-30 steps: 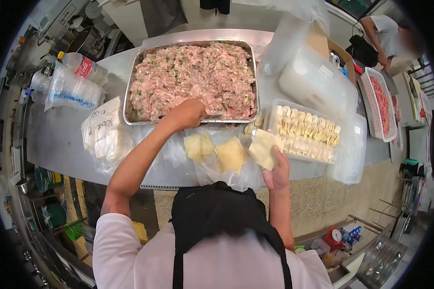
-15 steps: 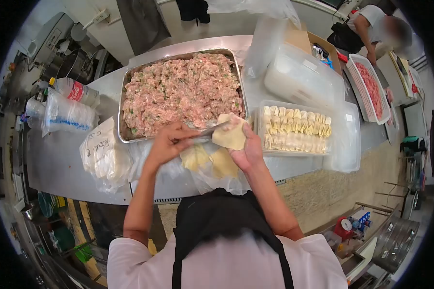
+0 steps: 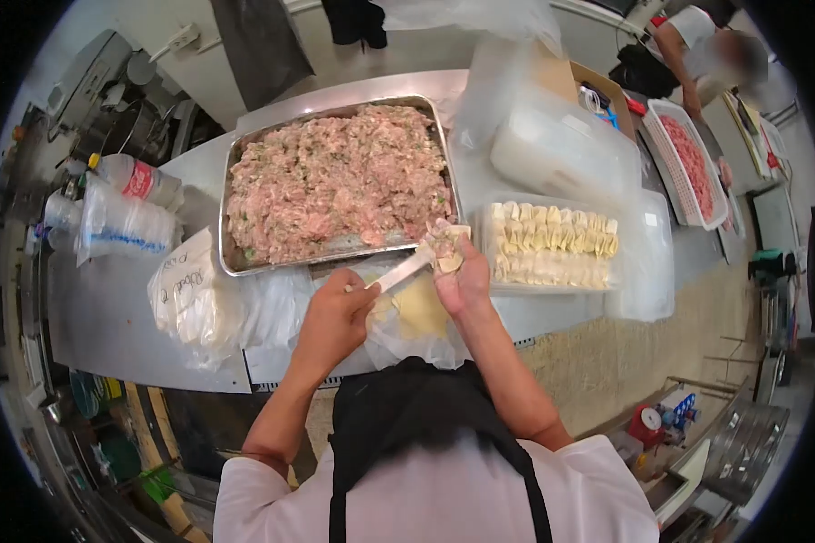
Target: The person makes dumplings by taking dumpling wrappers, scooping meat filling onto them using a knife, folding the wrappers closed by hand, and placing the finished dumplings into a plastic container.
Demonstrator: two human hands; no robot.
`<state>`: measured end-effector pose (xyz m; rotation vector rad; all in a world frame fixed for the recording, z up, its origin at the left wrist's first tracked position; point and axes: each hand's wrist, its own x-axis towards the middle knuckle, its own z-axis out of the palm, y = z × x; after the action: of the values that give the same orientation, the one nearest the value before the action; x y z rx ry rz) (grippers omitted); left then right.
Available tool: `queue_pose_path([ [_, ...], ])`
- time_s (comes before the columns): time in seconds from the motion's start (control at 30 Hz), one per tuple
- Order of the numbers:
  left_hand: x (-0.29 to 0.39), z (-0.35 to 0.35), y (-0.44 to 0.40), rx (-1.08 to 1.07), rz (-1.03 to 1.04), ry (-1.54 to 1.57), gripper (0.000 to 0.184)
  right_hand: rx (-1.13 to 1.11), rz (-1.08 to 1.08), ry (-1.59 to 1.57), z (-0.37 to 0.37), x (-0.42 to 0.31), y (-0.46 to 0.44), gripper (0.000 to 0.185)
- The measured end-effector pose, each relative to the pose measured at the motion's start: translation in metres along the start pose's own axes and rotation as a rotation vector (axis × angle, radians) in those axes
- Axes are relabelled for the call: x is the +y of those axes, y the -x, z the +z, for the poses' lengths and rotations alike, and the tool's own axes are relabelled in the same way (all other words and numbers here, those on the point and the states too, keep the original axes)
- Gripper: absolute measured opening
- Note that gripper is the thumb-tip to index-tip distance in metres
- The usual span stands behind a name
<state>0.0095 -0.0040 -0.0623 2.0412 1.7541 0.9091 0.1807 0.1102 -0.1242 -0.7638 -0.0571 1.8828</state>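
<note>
My left hand (image 3: 335, 319) is closed on the handle of a flat metal spatula (image 3: 404, 271). The blade's tip touches meat filling in a pale wrapper (image 3: 449, 261), which my right hand (image 3: 466, 282) holds cupped, its edges curling up. Just beyond both hands is a metal tray (image 3: 453, 181) of minced meat (image 3: 335, 181) with green bits. Loose square wrappers (image 3: 421, 310) lie on plastic below my hands. To the right of my right hand, a clear container (image 3: 485, 235) holds rows of folded dumplings (image 3: 552, 231).
Wrapped packs (image 3: 186, 285), filled plastic bags (image 3: 127, 222) and a bottle (image 3: 134, 178) are at the left. Clear lids (image 3: 566, 149) and a white basket (image 3: 717, 204) of meat stand at the right. A person (image 3: 688, 54) is at the upper right.
The spatula has moved from the meat tray to the wrapper. My right hand has come left from beside the dumpling container, and the wrapper, flat before, now holds filling and curls inward.
</note>
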Motion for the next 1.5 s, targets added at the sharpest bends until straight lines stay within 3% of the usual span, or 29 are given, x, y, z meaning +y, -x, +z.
queue_pose_path([
  [0.07,0.023,-0.011,-0.003,0.061,-0.179,0.156,0.028,-0.035,0.002,0.01,-0.003,-0.003,0.004,0.044],
  [0.23,-0.009,0.03,-0.007,0.042,-0.02,0.174,0.027,-0.176,0.052,0.034,0.012,-0.011,0.01,0.047],
  [0.27,-0.013,0.027,-0.006,0.036,-0.009,0.18,0.027,-0.326,0.105,0.001,0.005,-0.018,0.012,0.047],
  [0.3,-0.009,0.018,-0.005,0.038,-0.066,0.24,0.027,-0.467,0.166,-0.03,-0.003,-0.02,0.018,0.048],
  [0.33,0.0,0.008,-0.006,0.043,-0.127,0.299,0.026,-0.458,0.163,-0.03,-0.011,-0.017,0.021,0.048],
  [0.4,0.017,-0.008,-0.01,0.056,-0.182,0.3,0.023,-0.385,-0.074,0.373,-0.018,-0.011,0.023,0.048],
  [0.43,0.021,-0.013,-0.01,0.025,-0.197,0.291,0.024,-0.383,-0.088,0.375,-0.02,-0.01,0.026,0.048],
  [0.5,0.024,-0.015,-0.007,-0.011,-0.196,0.292,0.024,-0.333,-0.409,1.272,-0.023,-0.01,0.031,0.04],
  [0.53,0.025,-0.014,-0.005,-0.13,-0.219,0.251,0.025,-0.319,-0.42,1.275,-0.023,-0.01,0.032,0.04],
  [0.57,0.024,-0.014,-0.003,-0.249,-0.241,0.207,0.026,-0.385,-0.609,1.337,-0.024,-0.009,0.031,0.037],
  [0.63,0.028,-0.03,-0.002,-0.26,-0.223,0.217,0.027,-0.46,-0.878,1.492,-0.027,-0.011,0.031,0.026],
  [0.67,0.027,-0.038,-0.002,-0.263,-0.218,0.222,0.028,-0.446,-0.883,1.501,-0.03,-0.016,0.032,0.026],
  [0.77,0.011,-0.055,0.002,-0.002,-0.216,0.348,0.026,-0.339,-0.578,1.316,-0.025,-0.051,0.046,0.011],
  [0.8,0.007,-0.06,0.004,0.137,-0.275,0.391,0.025,-0.201,-0.541,1.229,-0.018,-0.068,0.059,0.017],
  [0.83,0.003,-0.063,0.005,0.138,-0.279,0.397,0.025,-0.069,-0.501,1.14,-0.015,-0.085,0.07,0.023],
  [0.9,-0.003,-0.068,0.005,0.108,-0.32,0.386,0.026,-0.085,-0.779,0.975,-0.046,-0.117,0.055,0.031],
  [1.0,-0.007,-0.053,0.01,0.077,-0.349,0.433,0.027,0.033,-0.711,0.928,-0.044,-0.16,0.056,0.038],
  [1.07,-0.008,-0.045,0.011,0.061,-0.368,0.441,0.027,0.21,-0.697,1.558,-0.061,-0.177,0.048,0.043],
  [1.1,-0.008,-0.043,0.013,0.055,-0.395,0.432,0.027,0.234,-0.502,1.678,-0.063,-0.185,0.051,0.047],
  [1.23,-0.012,-0.045,0.013,0.08,-0.391,0.398,0.029,0.154,-0.671,1.773,-0.08,-0.176,0.046,0.038],
  [1.3,-0.013,-0.044,0.013,0.072,-0.364,0.356,0.031,0.102,-0.723,1.837,-0.073,-0.166,0.047,0.024],
  [1.37,-0.017,-0.039,0.014,0.068,-0.365,0.376,0.031,0.082,-0.727,1.787,-0.06,-0.152,0.041,0.026],
  [1.43,-0.017,-0.038,0.014,0.065,-0.365,0.396,0.031,0.072,-0.731,1.738,-0.057,-0.142,0.028,0.046],
  [1.5,-0.015,-0.038,0.014,0.064,-0.378,0.42,0.031,0.078,-0.784,1.727,-0.058,-0.134,0.015,0.046],
])
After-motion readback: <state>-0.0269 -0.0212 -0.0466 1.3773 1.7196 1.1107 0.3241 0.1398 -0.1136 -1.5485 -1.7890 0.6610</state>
